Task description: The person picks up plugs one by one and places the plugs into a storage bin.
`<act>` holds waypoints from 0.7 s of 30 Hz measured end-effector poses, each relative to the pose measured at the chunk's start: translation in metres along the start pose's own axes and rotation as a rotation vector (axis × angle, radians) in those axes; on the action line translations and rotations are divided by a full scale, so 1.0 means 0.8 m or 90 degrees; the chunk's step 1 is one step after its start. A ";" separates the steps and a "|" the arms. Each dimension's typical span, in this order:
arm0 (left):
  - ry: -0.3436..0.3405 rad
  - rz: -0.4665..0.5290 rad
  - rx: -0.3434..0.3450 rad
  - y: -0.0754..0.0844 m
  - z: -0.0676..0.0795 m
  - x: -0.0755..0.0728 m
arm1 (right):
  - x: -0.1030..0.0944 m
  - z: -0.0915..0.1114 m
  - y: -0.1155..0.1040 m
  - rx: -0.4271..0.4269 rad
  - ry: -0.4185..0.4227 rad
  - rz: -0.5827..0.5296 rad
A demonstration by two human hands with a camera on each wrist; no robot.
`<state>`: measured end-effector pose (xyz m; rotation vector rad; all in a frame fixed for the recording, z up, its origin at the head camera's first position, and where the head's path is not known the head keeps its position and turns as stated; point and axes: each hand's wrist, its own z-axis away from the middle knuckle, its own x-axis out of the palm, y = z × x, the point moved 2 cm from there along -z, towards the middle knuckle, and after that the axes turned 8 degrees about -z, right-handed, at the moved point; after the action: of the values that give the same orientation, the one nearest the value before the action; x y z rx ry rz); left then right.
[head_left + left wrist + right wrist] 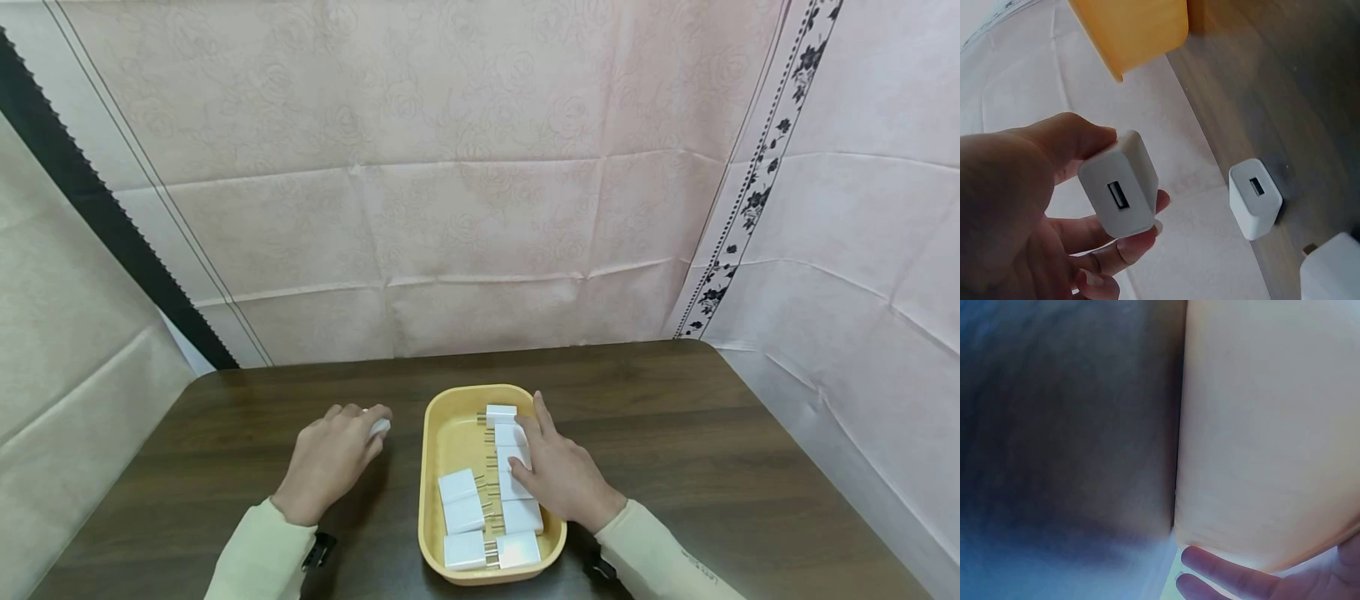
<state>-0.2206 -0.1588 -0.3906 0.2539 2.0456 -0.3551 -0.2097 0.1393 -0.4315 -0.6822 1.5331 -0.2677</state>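
Note:
My left hand (330,462) is raised above the table left of the yellow tray (431,467), pinching a white USB charger (1124,187) between thumb and fingers. Its USB port faces the left wrist camera. Beyond it, another white charger (1255,199) stands upright on the table, hidden from the head view. My right hand (564,479) reaches over the tray's right rim, with fingers spread over the column of white chargers (517,487); whether it touches them I cannot tell. In the right wrist view a few fingers (1229,575) show below the tray's close wall.
More chargers (461,512) lie along the tray's left side, prongs pointing right. A white block with a metal prong (1334,269) is cut off at the left wrist view's corner. Patterned cloth (480,208) hangs behind the dark wooden table (675,433).

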 end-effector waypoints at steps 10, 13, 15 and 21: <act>0.023 0.022 0.017 0.009 -0.001 0.001 | -0.001 0.001 -0.001 -0.005 0.001 0.000; 0.022 0.025 0.019 0.012 -0.001 0.001 | -0.001 0.001 -0.001 -0.002 -0.001 -0.002; 0.020 0.030 0.019 0.015 -0.001 0.000 | -0.001 0.001 -0.001 0.001 -0.003 -0.005; 0.037 0.033 0.034 0.023 -0.002 -0.004 | -0.002 0.000 -0.002 0.006 -0.010 -0.005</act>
<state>-0.2140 -0.1409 -0.3895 0.3532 2.0842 -0.3751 -0.2092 0.1392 -0.4296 -0.6819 1.5142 -0.2751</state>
